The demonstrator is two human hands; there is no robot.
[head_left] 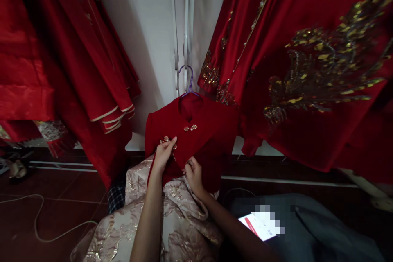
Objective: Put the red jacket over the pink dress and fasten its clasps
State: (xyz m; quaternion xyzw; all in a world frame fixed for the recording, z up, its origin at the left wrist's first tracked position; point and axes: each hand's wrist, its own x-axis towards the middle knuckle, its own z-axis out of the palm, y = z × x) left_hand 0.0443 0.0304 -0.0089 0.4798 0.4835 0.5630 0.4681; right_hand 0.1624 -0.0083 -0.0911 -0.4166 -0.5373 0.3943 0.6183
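A dark red top with a V-shaped neck hangs on a purple hanger in front of me. Beaded gold-and-pearl ornaments decorate its chest. My left hand is closed on the front of the top, its thumb beside a second beaded cluster. Lower and to the right, my right hand has its fingers curled and pinched at the top's front edge. Anything small between those fingertips is hidden. Below both hands lies pale pink brocade fabric with a shiny pattern.
Red garments hang at left, and a red garment with gold sequins hangs at right. A pale metal rack post stands behind the hanger. A lit phone rests on dark cloth at lower right. A cable crosses the tiled floor.
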